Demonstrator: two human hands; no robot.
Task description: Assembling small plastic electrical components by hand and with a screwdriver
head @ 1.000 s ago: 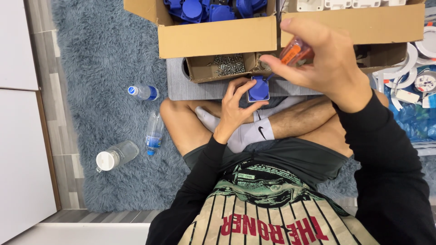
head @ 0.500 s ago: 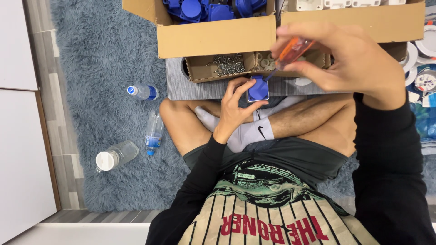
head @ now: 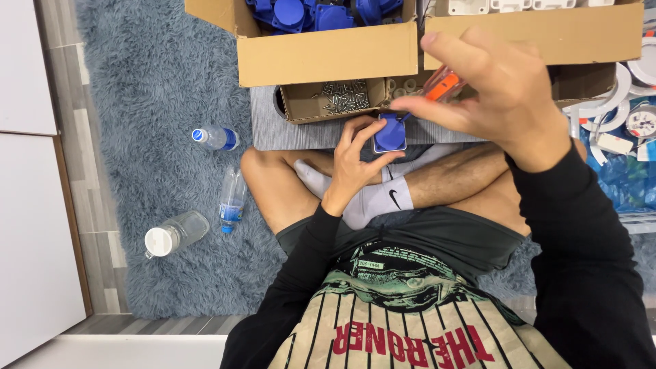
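Observation:
I sit cross-legged on a grey-blue rug. My left hand (head: pixel 355 160) grips a small blue square socket part (head: pixel 390 133) just above my socked foot. Close to the camera, my right hand (head: pixel 495 92) holds an orange-handled screwdriver (head: pixel 441 87); its dark tip points down to the blue part's upper right corner. Most of the screwdriver handle is hidden by my fingers.
A small open carton of loose screws (head: pixel 345 96) lies on a grey board (head: pixel 273 130) in front of me. Behind it stand a cardboard box of blue parts (head: pixel 321 51) and another cardboard box (head: pixel 533 31). Three plastic bottles (head: pixel 231 198) lie on the rug at left. White round parts (head: pixel 642 119) lie at right.
My right hand has come down and leftward with the screwdriver, bringing its tip to the blue part. My left hand has held the part in place.

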